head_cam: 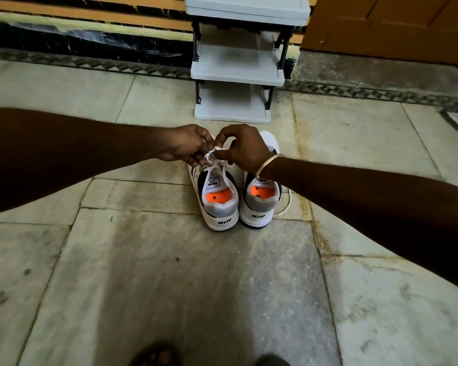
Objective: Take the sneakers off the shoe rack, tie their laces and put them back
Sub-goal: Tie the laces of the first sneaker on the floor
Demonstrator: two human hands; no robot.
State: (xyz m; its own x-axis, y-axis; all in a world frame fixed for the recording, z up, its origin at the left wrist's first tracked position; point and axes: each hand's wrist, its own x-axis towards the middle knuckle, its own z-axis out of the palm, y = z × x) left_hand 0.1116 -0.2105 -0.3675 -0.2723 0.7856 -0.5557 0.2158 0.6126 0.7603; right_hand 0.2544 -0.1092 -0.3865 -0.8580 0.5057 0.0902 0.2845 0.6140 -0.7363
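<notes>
Two white sneakers with orange insoles stand side by side on the floor, heels toward me: the left sneaker (218,204) and the right sneaker (261,204). My left hand (181,145) and my right hand (245,149) meet above the left sneaker, each pinching its white lace (212,154), which forms a small loop between my fingers. One lace end hangs down over the tongue. The right sneaker's lace (286,204) lies loose on the floor to its right. A bangle circles my right wrist.
A grey three-tier shoe rack (237,75) stands against the wall just beyond the sneakers, its shelves bare. A brown wooden door (386,25) is at the back right. Pale stone tiles cover the floor. My sandalled feet (156,355) show at the bottom edge.
</notes>
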